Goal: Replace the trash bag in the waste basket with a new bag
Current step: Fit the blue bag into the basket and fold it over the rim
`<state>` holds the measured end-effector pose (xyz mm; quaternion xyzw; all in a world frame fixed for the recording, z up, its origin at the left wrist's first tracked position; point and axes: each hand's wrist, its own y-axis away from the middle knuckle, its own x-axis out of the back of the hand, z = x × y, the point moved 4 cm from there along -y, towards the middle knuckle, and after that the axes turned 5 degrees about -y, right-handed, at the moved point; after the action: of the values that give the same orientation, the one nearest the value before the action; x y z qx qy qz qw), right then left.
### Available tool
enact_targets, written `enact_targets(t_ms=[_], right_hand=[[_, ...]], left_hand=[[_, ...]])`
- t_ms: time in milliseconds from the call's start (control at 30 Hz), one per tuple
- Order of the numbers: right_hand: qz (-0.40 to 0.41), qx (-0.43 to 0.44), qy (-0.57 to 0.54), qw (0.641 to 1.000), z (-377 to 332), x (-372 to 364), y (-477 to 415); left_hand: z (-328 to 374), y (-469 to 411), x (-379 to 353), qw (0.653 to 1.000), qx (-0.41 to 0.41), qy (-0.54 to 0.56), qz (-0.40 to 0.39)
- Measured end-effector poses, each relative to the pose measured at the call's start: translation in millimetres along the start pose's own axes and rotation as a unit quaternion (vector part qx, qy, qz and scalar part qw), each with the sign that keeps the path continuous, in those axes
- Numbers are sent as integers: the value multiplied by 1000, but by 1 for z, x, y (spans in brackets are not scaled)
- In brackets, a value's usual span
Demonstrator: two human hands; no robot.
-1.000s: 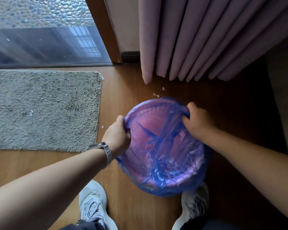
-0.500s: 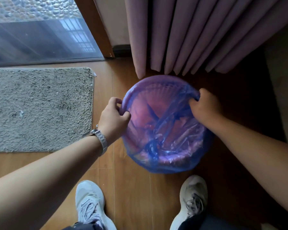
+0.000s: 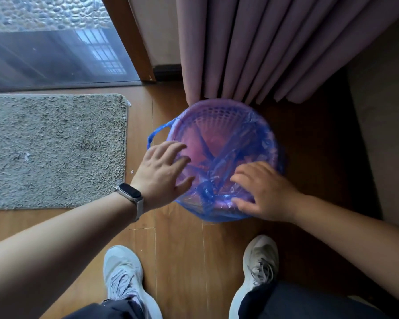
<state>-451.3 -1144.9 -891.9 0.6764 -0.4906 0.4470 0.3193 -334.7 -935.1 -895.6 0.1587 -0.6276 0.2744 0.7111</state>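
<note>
A pink lattice waste basket (image 3: 219,111) stands on the wooden floor just in front of the curtain. A thin blue trash bag (image 3: 237,143) lines it and is folded over the rim, with one bag handle (image 3: 158,132) looping out at the left. My left hand (image 3: 162,172) hovers over the basket's left rim with its fingers spread and holds nothing. At the near right rim my right hand (image 3: 263,189) has straight fingers that reach over the bag's crumpled plastic; contact is unclear.
A grey shaggy mat (image 3: 53,148) lies to the left of the basket. Pink curtain (image 3: 263,47) folds hang right behind it, and a glass door (image 3: 51,49) is at the upper left. My two white shoes (image 3: 124,279) stand on the floor below the basket.
Both hands have let go of the bag's rim and opened. The basket now sits farther from me, up against the curtain, with a bag handle sticking out at the left.
</note>
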Motion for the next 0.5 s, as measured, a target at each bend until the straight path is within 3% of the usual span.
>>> enact_targets(t_ms=[167, 500], right_hand=[[-91, 48, 15, 995, -4, -30, 14], [-35, 107, 65, 992, 6, -42, 10]], left_hand=[[22, 14, -20, 979, -174, 30, -102], [6, 12, -40, 969, -235, 1, -76]])
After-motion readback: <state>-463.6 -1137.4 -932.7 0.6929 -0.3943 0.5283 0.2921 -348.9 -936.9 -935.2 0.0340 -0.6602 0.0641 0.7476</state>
